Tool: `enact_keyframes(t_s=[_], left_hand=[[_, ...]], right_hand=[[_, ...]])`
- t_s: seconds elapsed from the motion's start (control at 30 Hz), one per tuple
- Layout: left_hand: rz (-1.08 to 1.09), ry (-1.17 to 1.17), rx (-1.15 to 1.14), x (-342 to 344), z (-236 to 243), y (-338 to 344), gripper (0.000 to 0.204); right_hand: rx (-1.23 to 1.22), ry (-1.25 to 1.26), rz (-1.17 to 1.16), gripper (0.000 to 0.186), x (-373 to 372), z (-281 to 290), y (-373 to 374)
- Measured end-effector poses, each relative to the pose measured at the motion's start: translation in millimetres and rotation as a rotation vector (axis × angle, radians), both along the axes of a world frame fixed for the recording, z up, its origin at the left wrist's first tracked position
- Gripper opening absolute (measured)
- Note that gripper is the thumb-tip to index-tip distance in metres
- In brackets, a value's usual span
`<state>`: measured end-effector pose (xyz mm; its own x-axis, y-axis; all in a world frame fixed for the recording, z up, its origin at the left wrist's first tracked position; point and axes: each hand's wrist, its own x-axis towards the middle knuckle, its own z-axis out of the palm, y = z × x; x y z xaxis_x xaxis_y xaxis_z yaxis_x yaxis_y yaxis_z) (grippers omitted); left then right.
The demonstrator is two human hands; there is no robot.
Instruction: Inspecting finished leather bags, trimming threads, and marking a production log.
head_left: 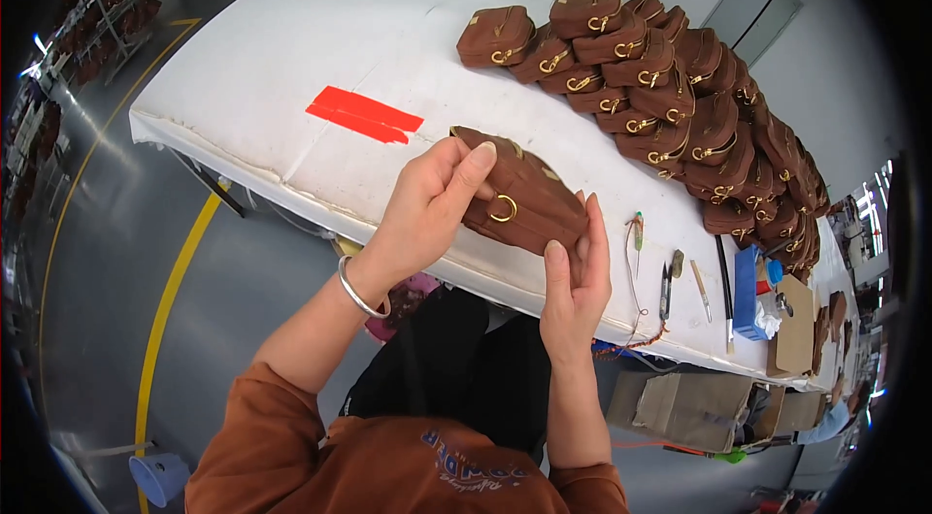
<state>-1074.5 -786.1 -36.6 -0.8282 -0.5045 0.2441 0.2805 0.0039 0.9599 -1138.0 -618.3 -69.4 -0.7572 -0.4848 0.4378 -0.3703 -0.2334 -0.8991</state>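
Observation:
Between my two hands is a small brown zippered pouch (524, 208) with a gold D-ring on its side, raised over the near edge of the white table (388, 38). My left hand (442, 189) grips its left end, thumb on top. At the opposite end, my right hand (578, 276) closes around the corner with the thumb in front. The pouch's zipper edge faces away from me, and part of it is blurred. Beyond it on the right rises a large pile of similar brown pouches (660, 67) with gold rings.
Red tape (364, 114) marks the tabletop. Right of my hands lie a green-handled awl (638, 232), thread snips (665, 293) and a thin brush (700, 291). A blue bin (748, 293) and a cardboard box (794, 325) stand near the right edge. A bucket (160, 477) sits on the floor.

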Motion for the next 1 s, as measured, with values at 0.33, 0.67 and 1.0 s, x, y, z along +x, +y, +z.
enact_keyframes(t_s=[0.33, 0.67, 1.0], left_hand=[[-0.381, -0.116, 0.171, -8.2, -3.7, -5.1, 0.033], [-0.481, -0.079, 0.423, 4.7, -11.7, 6.8, 0.048], [-0.600, -0.059, 0.612, 5.5, -18.9, 12.4, 0.049]], right_hand=[[-0.038, -0.074, -0.045, 0.057, -0.1, 5.0, -5.9], [-0.085, -0.078, -0.121, 0.051, 9.7, 5.5, -7.7], [-0.127, -0.217, -0.232, 0.038, 13.7, 16.3, -9.1]])
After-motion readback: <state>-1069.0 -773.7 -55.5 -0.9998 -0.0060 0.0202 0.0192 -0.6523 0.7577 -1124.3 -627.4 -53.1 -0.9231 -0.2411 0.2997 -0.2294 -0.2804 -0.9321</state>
